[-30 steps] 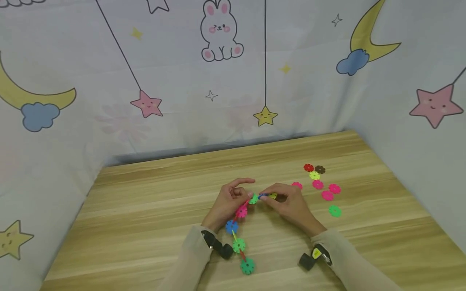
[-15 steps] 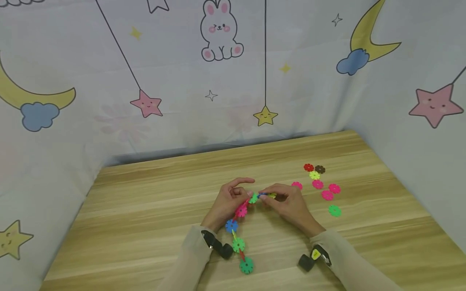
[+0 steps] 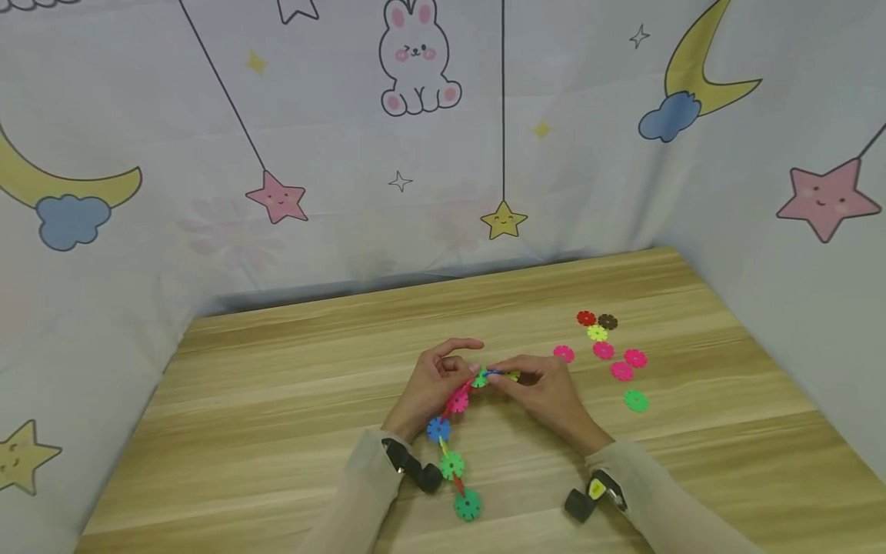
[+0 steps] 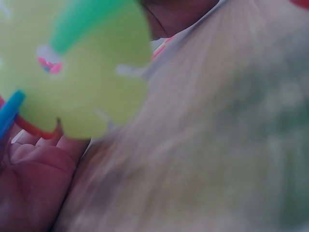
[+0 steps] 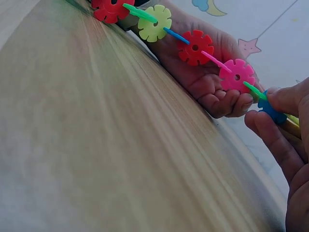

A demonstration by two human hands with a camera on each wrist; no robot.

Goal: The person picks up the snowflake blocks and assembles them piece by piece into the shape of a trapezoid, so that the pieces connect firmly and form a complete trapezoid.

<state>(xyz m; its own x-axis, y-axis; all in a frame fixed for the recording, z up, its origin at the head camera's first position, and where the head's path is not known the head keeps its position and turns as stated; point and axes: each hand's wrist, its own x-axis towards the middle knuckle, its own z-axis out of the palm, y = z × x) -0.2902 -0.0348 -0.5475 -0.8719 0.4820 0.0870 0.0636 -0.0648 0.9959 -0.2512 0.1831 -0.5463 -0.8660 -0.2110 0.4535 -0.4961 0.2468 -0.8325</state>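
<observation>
1. Chain of slotted plastic discs [image 3: 452, 465]: between your forearms, over the wooden tabletop [image 3: 291, 400]. Long axis runs from the dark green disc [image 3: 467, 505] nearest you away to your fingers, then turns right. Whether its near end rests on the wood: cannot tell.
2. Left hand [image 3: 434, 382]: thumb and curled fingers appear to pinch the pink disc [image 5: 236, 76], index stretched out beyond; exact contact partly hidden.
3. Right hand [image 3: 547, 388]: thumb and fingertips closed firmly on the blue disc [image 5: 271, 110]; a yellow disc [image 3: 513, 375] shows just right of it, under your fingers.
4. Key relation: the bright green disc [image 3: 480, 378] lies between your hands, immediately left of the blue, set crosswise to it. Left hand steadies the green's side; right is nearer the blue. Judgement: the fit turns on aligning their slots left-to-right. Seating depth: cannot tell.
5. Loose discs [image 3: 636, 401]: right of your right hand.
</observation>
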